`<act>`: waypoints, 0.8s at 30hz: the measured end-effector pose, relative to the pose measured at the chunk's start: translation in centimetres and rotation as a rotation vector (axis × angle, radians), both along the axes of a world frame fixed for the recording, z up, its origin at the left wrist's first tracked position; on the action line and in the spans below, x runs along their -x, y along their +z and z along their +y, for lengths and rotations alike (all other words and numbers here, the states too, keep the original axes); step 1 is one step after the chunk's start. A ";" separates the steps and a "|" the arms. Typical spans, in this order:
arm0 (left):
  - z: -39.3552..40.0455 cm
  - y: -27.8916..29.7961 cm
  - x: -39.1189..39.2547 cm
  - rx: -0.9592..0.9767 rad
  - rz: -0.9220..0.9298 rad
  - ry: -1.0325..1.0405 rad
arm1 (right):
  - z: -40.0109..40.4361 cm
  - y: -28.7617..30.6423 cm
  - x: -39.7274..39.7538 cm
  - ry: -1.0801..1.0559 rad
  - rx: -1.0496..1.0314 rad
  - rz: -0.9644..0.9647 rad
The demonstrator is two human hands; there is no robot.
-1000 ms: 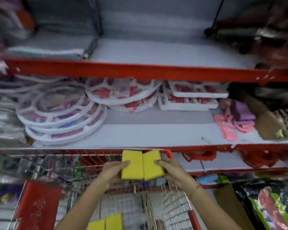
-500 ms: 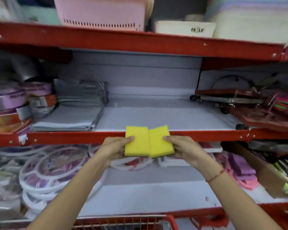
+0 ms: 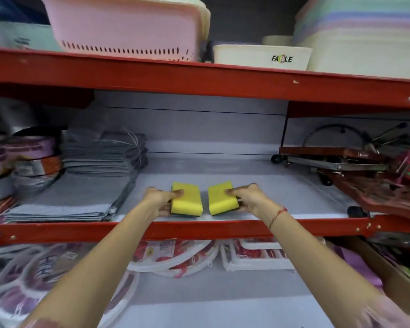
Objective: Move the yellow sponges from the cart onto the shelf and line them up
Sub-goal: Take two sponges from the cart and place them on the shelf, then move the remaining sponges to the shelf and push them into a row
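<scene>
Both forearms reach over the red front lip (image 3: 199, 229) of the shelf (image 3: 270, 185). Left hand (image 3: 160, 201) grips the left sponge (image 3: 187, 201): thumb on top, fingers wrapped under its outer edge. Right hand (image 3: 249, 200) grips the right sponge (image 3: 221, 200) the same way, thumb on top, fingers under the outer side. Both hands closed on their sponges. The sponges sit between the two hands, near each other with a clear gap, low over the shelf just behind the lip; cannot tell if they touch it yet.

Step, as I judge it: setting both down. Do it well by lowering flat, yellow face up, sliding fingers out sideways without dragging, then squaring both near edges parallel to the lip.

Orientation: long axes run front to back, toward the shelf wall, far ends splayed slightly apart. Dark scrub layer appears to face down.

Beyond the left fingers, a stack of grey cloths (image 3: 81, 192); beyond the right fingers, bare shelf, then metal racks (image 3: 336, 162).
</scene>
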State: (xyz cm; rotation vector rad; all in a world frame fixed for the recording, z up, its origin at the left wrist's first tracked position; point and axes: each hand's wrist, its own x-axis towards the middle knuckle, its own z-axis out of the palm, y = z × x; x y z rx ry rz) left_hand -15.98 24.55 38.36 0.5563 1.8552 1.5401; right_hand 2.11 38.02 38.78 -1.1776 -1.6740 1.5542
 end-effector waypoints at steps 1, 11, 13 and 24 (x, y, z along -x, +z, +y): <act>0.3 -0.2 0.4 0.009 -0.003 -0.001 | 0.6 -0.3 0.3 -0.003 0.009 -0.012; 0.6 -0.7 1.4 0.192 0.380 0.034 | 1.3 -1.4 2.0 -0.161 -0.266 -0.363; -0.3 -0.3 1.1 0.240 0.491 0.037 | 0.5 -1.3 1.8 -0.198 -0.323 -0.357; -8.8 -3.4 -0.7 -0.270 0.399 -0.049 | -13.4 -2.9 0.0 -0.237 -0.531 0.038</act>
